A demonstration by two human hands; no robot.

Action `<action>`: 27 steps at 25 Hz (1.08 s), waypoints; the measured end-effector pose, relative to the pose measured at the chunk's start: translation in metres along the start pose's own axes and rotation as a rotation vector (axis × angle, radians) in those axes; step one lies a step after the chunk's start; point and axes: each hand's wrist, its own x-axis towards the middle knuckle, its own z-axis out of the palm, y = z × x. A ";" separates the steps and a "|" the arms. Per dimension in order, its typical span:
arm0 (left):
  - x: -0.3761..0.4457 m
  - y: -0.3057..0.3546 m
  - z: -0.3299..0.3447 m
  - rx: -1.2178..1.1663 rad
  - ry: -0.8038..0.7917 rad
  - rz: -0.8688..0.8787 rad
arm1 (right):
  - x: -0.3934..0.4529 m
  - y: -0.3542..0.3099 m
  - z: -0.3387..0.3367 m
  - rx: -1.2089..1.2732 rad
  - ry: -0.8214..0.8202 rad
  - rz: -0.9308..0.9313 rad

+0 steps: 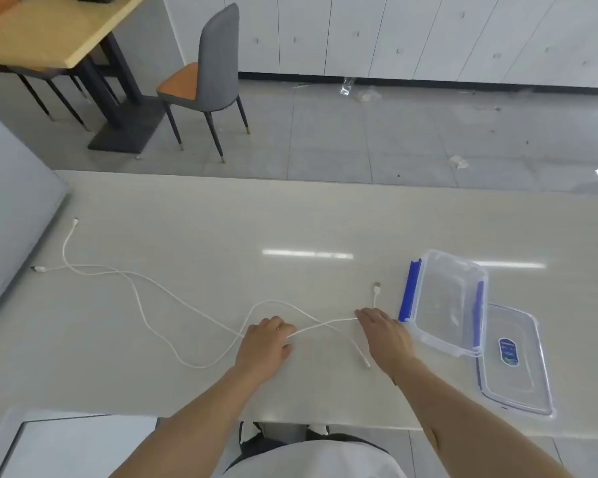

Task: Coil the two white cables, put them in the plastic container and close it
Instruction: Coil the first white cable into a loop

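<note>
Two white cables (145,319) lie loosely crossed over the pale table, running from the far left toward the middle. My left hand (265,343) pinches one cable near the front edge. My right hand (387,334) holds the same cable a short way to the right, so a short stretch is taut between both hands; its USB plug (377,289) sticks up just beyond my fingers. The clear plastic container (446,305) with blue clips stands open to the right of my right hand. Its clear lid (513,363) lies flat beside it, partly under it.
The table's (290,219) left end meets a grey panel (11,208). Two cable ends (39,269) rest near that edge. Beyond the table are a grey chair (208,81), a wooden table, white cabinets and scraps on the floor.
</note>
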 end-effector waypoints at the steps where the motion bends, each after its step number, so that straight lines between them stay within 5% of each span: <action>1: 0.003 0.003 0.001 0.021 -0.001 -0.009 | 0.004 0.001 0.000 -0.018 -0.020 -0.004; 11: 0.020 0.007 0.003 0.164 0.004 -0.049 | 0.021 0.009 0.008 -0.039 -0.016 -0.099; 17: 0.015 -0.007 -0.025 0.014 0.157 0.000 | 0.024 0.013 -0.012 -0.003 0.007 -0.143; 22: 0.002 -0.021 -0.070 -0.127 0.260 -0.148 | 0.010 0.004 -0.038 0.507 -0.128 -0.023; 27: -0.013 0.006 -0.100 -0.450 -0.003 -0.051 | -0.001 -0.036 -0.058 1.159 -0.205 0.108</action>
